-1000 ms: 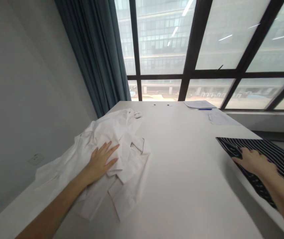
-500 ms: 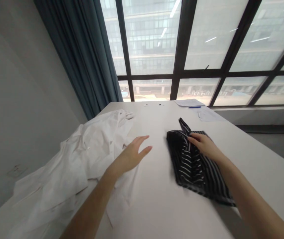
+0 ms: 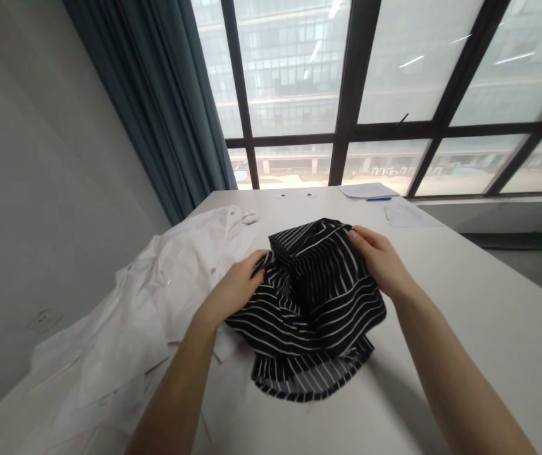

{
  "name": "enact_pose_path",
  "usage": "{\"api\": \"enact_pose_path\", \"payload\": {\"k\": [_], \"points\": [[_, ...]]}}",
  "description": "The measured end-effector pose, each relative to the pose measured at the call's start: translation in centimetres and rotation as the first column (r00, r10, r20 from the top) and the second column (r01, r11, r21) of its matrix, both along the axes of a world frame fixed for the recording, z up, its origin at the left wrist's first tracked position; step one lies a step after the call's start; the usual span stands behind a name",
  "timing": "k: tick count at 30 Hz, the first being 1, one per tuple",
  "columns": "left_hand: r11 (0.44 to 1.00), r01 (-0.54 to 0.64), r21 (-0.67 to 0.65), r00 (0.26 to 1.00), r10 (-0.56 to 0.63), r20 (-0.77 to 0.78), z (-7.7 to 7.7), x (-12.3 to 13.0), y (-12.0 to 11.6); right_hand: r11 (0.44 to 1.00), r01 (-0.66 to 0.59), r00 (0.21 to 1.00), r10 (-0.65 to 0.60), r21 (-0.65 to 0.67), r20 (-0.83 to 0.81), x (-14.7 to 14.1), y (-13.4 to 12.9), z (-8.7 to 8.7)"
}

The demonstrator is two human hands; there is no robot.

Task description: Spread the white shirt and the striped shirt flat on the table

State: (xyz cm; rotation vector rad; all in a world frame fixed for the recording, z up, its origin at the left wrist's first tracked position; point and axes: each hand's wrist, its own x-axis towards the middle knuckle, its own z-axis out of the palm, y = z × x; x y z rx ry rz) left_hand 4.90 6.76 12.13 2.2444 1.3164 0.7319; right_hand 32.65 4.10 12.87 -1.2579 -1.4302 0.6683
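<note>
A black garment with thin white stripes (image 3: 318,297) hangs bunched between both hands over the white table (image 3: 465,309). On its left side, my left hand (image 3: 238,284) is closed round a fold of the cloth. My right hand (image 3: 377,256) pinches the upper right edge between thumb and fingers. The lower hem curves down close to the tabletop. A crumpled heap of white garments (image 3: 157,303) lies left of the striped one, partly behind my left forearm.
Papers (image 3: 368,190) and a blue pen (image 3: 379,199) lie at the table's far end, with another sheet (image 3: 410,216) nearer on the right. A blue curtain (image 3: 166,101) and windows stand behind. A grey wall borders the left.
The striped garment has moved left, been lifted and partly opened out. My left hand, empty and open before, now grips it. My right hand has shifted slightly left and up.
</note>
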Motion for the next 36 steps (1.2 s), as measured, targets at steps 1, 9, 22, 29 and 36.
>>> {"api": "enact_pose_path", "payload": {"k": [1,9,22,29,36], "points": [[0.998,-0.052,0.033,0.999,0.052,0.014,0.3,-1.1,0.5,0.997,0.070,0.997,-0.070,0.014,-0.010,1.0,0.1,0.2],[0.706,-0.622,0.338,0.782,0.542,0.308,2.6,-10.5,1.5,0.834,0.542,0.799,-0.550,0.104,0.243,8.8,0.0,0.5],[0.813,-0.499,0.301,0.785,0.571,-0.240,-0.7,-7.7,2.6,0.925,0.381,0.569,-0.246,0.014,0.784,6.8,2.4,-3.8],[0.927,0.098,-0.363,0.843,-0.271,-0.464,-4.2,1.7,1.0,0.774,-0.332,0.576,0.619,-0.539,0.534,-1.0,1.5,-4.4],[0.941,-0.001,-0.337,0.901,-0.145,-0.408,-6.4,-0.3,3.9,0.803,-0.421,0.352,0.573,-0.421,0.740,-9.3,-2.2,-6.8]]}}
